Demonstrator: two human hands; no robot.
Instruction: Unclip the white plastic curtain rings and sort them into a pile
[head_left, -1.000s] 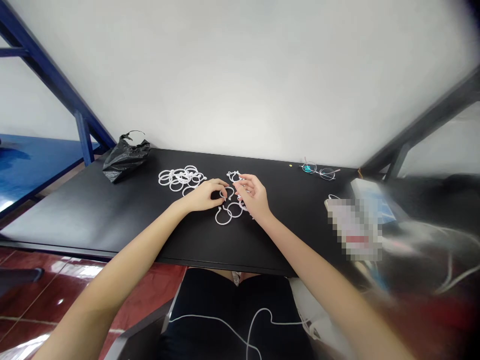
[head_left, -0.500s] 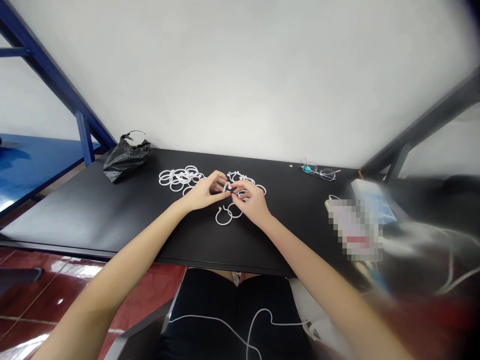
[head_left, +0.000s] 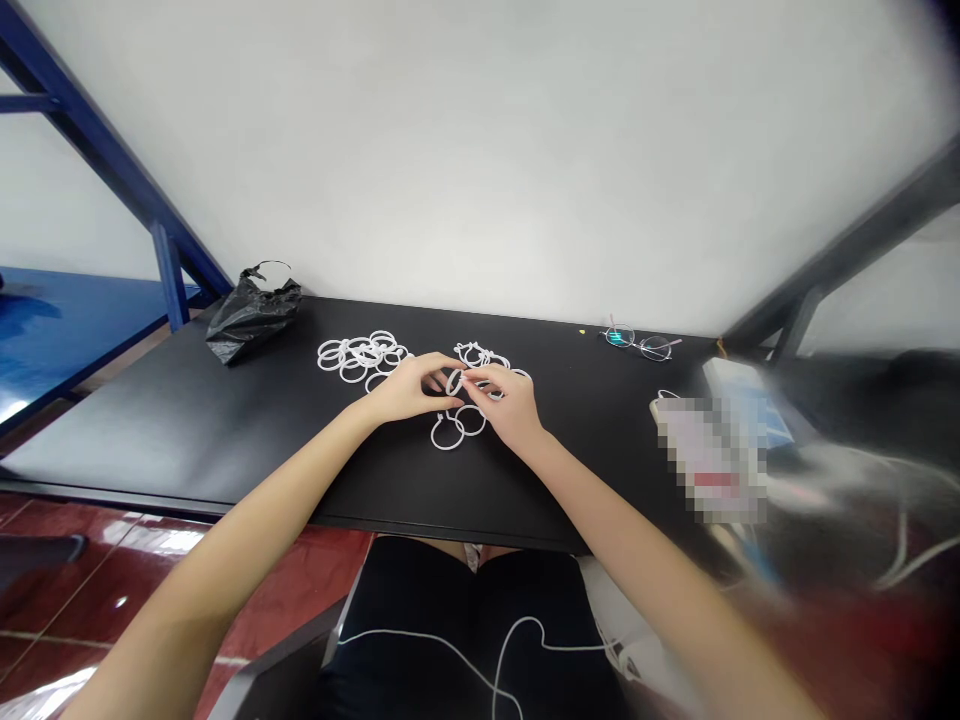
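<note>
Between my two hands is a white shower curtain ring (head_left: 451, 386), held just above the black table. My left hand (head_left: 409, 390) curves round its left side, thumb below and fingers above. At its right side, my right hand (head_left: 513, 408) pinches the ring with thumb and fingertips. Two more white rings (head_left: 447, 448) lie overlapping on the table just below the hands; the left one has a gap at its top. Behind my right hand is a group of rings (head_left: 472, 354), partly covered. A larger pile of rings (head_left: 354, 368) lies to the left.
A crumpled black plastic bag (head_left: 253, 318) stands at the table's back left. Eyeglasses (head_left: 637, 342) lie at the back right. Nearer on the right are a blurred-out phone-like object (head_left: 709, 460) and a white box (head_left: 739, 385). A white cable (head_left: 420, 636) crosses my lap.
The held ring has turned between my fingers, and its loop now shows as a narrow oval. My left fingers and thumb have spread a little around it. The other rings stay put.
</note>
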